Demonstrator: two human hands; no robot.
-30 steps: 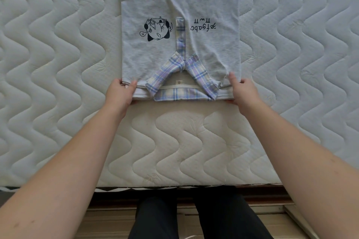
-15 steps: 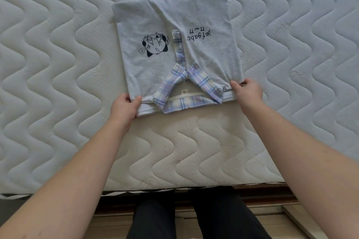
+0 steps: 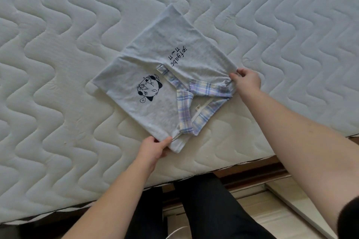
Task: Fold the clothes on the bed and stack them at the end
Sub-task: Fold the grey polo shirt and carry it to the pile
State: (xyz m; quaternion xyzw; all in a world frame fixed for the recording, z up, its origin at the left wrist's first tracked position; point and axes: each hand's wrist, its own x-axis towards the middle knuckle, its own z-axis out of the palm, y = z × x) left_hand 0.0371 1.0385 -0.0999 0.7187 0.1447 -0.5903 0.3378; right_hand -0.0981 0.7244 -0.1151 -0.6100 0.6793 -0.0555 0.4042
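White quilted mattress (image 3: 58, 64) with a wavy stitched pattern fills most of the view, and its near edge runs along a dark bed frame and pale floor where the person's dark-trousered legs (image 3: 204, 209) stand. On that mattress, close to the near edge, lies the folded pale grey T-shirt with a plaid lilac-and-cream collar (image 3: 155, 75), a cartoon face print and a line of dark lettering facing up; it sits skewed, one corner pointing away from the person. The left hand (image 3: 155, 146) pinches the near corner of the folded bundle, thumb on top and fingers under the layers, so that grip is clamped on the cloth. The right hand (image 3: 246, 79) holds the opposite corner beside the collar, its grip likewise closed on the fabric. The step in hand looks like carrying or turning the finished fold toward the stacking spot at the end of the bed, which is not in view. To do it well, both hands should catch every layer, not just the top sheet, so the hidden folds do not slide open. Keeping the cloth lightly taut between the two corners and low over the mattress should stop the far half from sagging or dragging. Setting the far edge down first, then releasing both corners together, should leave the square flat.
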